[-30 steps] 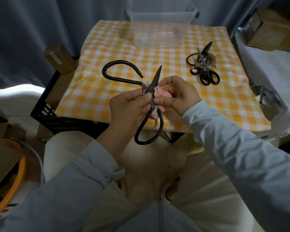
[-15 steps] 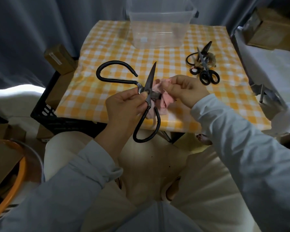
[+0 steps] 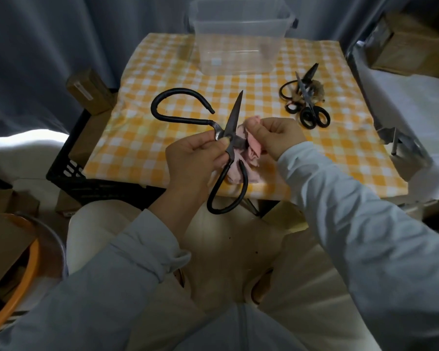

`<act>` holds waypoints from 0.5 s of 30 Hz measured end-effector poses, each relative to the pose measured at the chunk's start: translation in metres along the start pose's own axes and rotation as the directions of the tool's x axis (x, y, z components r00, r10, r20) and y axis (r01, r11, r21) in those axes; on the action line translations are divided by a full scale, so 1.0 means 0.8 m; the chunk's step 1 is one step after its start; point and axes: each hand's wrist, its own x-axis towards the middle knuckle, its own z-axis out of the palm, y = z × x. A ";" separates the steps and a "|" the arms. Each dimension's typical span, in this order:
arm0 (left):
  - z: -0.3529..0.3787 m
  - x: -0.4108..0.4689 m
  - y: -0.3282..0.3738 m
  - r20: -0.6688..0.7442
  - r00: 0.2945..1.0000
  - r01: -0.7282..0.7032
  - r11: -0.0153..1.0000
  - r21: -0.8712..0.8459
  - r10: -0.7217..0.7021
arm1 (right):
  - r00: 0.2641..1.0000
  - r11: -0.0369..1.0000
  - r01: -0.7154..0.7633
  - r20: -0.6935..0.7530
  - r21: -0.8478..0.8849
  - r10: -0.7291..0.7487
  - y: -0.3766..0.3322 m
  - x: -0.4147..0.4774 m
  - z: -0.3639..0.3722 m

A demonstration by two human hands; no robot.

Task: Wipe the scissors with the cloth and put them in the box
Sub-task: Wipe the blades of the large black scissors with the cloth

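Large black scissors (image 3: 232, 120) with wide loop handles are spread open above the table's near edge. My left hand (image 3: 193, 158) pinches them at the pivot. One blade points up and away; the other runs right into a pink cloth (image 3: 249, 150). My right hand (image 3: 276, 138) grips that cloth, bunched around the second blade. A clear plastic box (image 3: 240, 44) stands at the far side of the table and looks empty.
A small pile of black scissors (image 3: 306, 100) lies on the yellow checked tablecloth (image 3: 142, 138) at the right. A black crate (image 3: 69, 173) with cardboard boxes sits left of the table. An orange-rimmed tub (image 3: 23, 269) is at the lower left.
The scissors have opened wider and shifted slightly left. My right hand with the cloth has slid right and outward along the blade, away from the pivot.
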 end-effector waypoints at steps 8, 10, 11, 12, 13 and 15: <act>-0.001 -0.001 0.001 0.041 0.999 0.021 1.000 -0.010 -0.021 | 0.919 0.975 0.185 0.373 -0.127 -0.126 -0.005 -0.005 -0.018; 0.000 -0.001 0.002 0.050 0.999 0.016 1.000 -0.007 -0.015 | 0.947 0.983 0.174 0.282 -0.053 -0.152 0.001 -0.010 -0.011; 0.000 0.000 0.001 0.051 0.999 0.010 1.000 -0.002 -0.010 | 0.958 0.989 0.150 0.248 -0.014 -0.142 0.001 -0.012 -0.007; 0.000 0.002 0.001 0.049 0.999 0.006 1.000 0.006 -0.006 | 0.969 0.993 0.119 0.215 0.024 -0.122 0.002 -0.013 -0.003; -0.001 0.003 0.000 0.044 0.999 0.003 1.000 0.012 -0.004 | 0.978 0.994 0.091 0.180 0.064 -0.101 0.004 -0.013 0.000; 0.000 0.006 0.000 0.033 0.999 -0.002 1.000 0.020 0.001 | 0.990 0.990 0.057 0.120 0.126 -0.072 0.008 -0.011 0.005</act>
